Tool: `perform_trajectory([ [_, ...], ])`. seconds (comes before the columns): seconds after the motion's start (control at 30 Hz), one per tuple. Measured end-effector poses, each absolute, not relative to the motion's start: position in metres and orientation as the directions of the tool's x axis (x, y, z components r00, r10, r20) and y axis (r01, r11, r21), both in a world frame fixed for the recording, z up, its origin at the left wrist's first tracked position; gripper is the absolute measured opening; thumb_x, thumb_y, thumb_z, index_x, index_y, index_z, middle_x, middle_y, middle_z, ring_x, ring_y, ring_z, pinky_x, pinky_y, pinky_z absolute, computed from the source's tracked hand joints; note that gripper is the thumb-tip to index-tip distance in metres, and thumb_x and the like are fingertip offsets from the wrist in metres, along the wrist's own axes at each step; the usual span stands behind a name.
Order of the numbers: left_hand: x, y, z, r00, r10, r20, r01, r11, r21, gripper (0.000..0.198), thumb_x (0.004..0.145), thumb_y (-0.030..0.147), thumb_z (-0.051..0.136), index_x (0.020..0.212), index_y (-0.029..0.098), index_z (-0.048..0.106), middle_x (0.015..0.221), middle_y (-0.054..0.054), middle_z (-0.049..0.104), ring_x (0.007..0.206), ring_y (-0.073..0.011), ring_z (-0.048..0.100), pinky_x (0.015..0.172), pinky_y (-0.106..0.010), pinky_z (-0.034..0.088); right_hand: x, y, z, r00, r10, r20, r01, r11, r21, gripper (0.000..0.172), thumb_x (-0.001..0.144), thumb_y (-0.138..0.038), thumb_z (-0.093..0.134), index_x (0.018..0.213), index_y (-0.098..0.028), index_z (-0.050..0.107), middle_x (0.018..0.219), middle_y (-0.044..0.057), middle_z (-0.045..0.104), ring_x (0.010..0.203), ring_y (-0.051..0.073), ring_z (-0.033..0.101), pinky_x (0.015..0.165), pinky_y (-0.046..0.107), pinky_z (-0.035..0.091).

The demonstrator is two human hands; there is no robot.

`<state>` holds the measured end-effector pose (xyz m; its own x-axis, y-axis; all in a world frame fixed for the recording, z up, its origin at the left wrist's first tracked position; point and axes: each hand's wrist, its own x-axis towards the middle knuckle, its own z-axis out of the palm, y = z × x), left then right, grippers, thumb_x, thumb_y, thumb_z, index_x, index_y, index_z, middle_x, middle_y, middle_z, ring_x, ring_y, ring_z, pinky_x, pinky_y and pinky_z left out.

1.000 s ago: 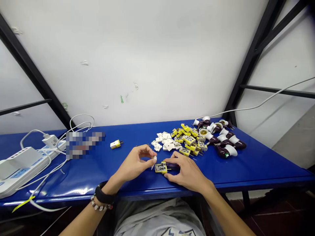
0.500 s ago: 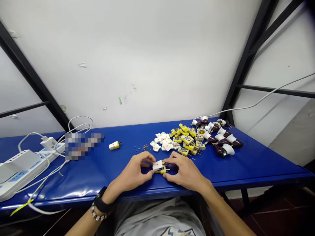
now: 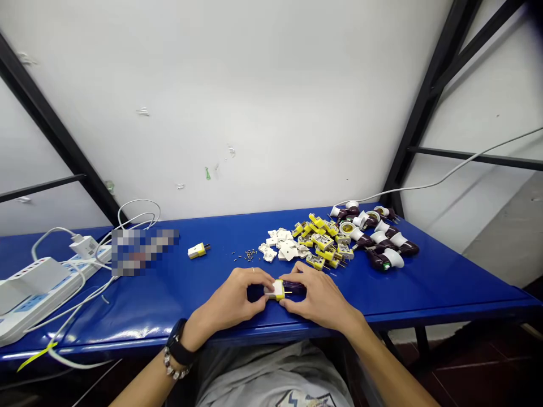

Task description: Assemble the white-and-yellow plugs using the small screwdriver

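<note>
Between my hands, a two-pin plug [image 3: 275, 290] with a yellow base and a white cover lies close to the blue table's front edge, its brass pins pointing right. My left hand [image 3: 229, 299] pinches its white end, and my right hand [image 3: 318, 299] holds its yellow side. A dark purple object [image 3: 294, 287] sits beside the pins, mostly hidden by my right fingers. Beyond my hands lie tiny screws [image 3: 250, 255], a heap of white plug covers [image 3: 280, 244] and a heap of yellow plug bases [image 3: 322, 243].
Dark purple lamp holders with white ends [image 3: 384, 249] are piled at the right. A finished plug [image 3: 198, 250] lies alone at the left. Further left are a white power strip [image 3: 38, 288], tangled cables and a blurred patch [image 3: 144, 251].
The white cover, held apart from the yellow base a second ago, now sits on it. Both hands have closed in around the plug.
</note>
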<state>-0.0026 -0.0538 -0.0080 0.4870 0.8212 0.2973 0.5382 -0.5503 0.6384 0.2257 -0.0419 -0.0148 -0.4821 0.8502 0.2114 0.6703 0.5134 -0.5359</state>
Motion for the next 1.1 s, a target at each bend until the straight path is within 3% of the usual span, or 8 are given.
perform_trajectory([
  [0.43, 0.002, -0.061, 0.002, 0.626, 0.749, 0.217, 0.645, -0.653, 0.397, 0.045, 0.093, 0.010, 0.049, 0.127, 0.032, 0.068, 0.125, -0.004, 0.066, 0.108, -0.0198, 0.063, 0.098, -0.033, 0.051, 0.227, -0.041, -0.016, -0.518, 0.827, 0.219, 0.661, 0.550, -0.511, 0.028, 0.083, -0.038, 0.071, 0.110, -0.030, 0.074, 0.101, 0.002, 0.064, 0.083, 0.017, 0.065, 0.071, 0.027, 0.044],
  [0.57, -0.006, -0.063, 0.002, 0.596, 0.770, 0.229, 0.662, -0.632, 0.404, 0.040, 0.096, 0.021, 0.052, 0.132, 0.032, 0.063, 0.130, -0.006, 0.062, 0.113, -0.0210, 0.061, 0.102, -0.033, 0.049, 0.226, -0.040, -0.016, -0.480, 0.841, 0.250, 0.645, 0.531, -0.549, 0.044, 0.077, -0.036, 0.076, 0.120, -0.027, 0.070, 0.106, 0.004, 0.065, 0.090, 0.020, 0.066, 0.077, 0.030, 0.048],
  [0.67, -0.023, -0.052, 0.001, 0.461, 0.847, 0.264, 0.755, -0.531, 0.383, 0.041, 0.099, 0.027, 0.046, 0.138, 0.027, 0.057, 0.132, -0.009, 0.061, 0.118, -0.0230, 0.060, 0.104, -0.036, 0.048, 0.226, -0.040, -0.015, -0.410, 0.870, 0.273, 0.629, 0.487, -0.606, 0.061, 0.068, -0.044, 0.083, 0.123, -0.025, 0.067, 0.110, 0.006, 0.064, 0.097, 0.024, 0.064, 0.083, 0.034, 0.051],
  [0.87, -0.041, -0.022, -0.004, 0.309, 0.932, 0.189, 0.920, -0.343, 0.187, 0.033, 0.097, 0.028, 0.048, 0.121, 0.022, 0.069, 0.115, -0.010, 0.069, 0.102, -0.0258, 0.067, 0.086, -0.035, 0.052, 0.226, -0.039, -0.017, -0.316, 0.883, 0.347, 0.592, 0.469, -0.656, 0.063, 0.069, -0.054, 0.082, 0.122, -0.025, 0.067, 0.118, 0.008, 0.063, 0.100, 0.024, 0.065, 0.085, 0.037, 0.054],
  [1.1, -0.031, -0.014, -0.005, 0.319, 0.933, 0.170, 0.924, -0.346, 0.165, 0.027, 0.097, 0.028, 0.046, 0.100, 0.021, 0.072, 0.104, -0.009, 0.072, 0.091, -0.0240, 0.068, 0.076, -0.032, 0.049, 0.225, -0.039, -0.018, -0.317, 0.879, 0.357, 0.586, 0.477, -0.654, 0.059, 0.070, -0.055, 0.081, 0.120, -0.025, 0.068, 0.114, 0.007, 0.063, 0.098, 0.024, 0.064, 0.081, 0.034, 0.055],
])
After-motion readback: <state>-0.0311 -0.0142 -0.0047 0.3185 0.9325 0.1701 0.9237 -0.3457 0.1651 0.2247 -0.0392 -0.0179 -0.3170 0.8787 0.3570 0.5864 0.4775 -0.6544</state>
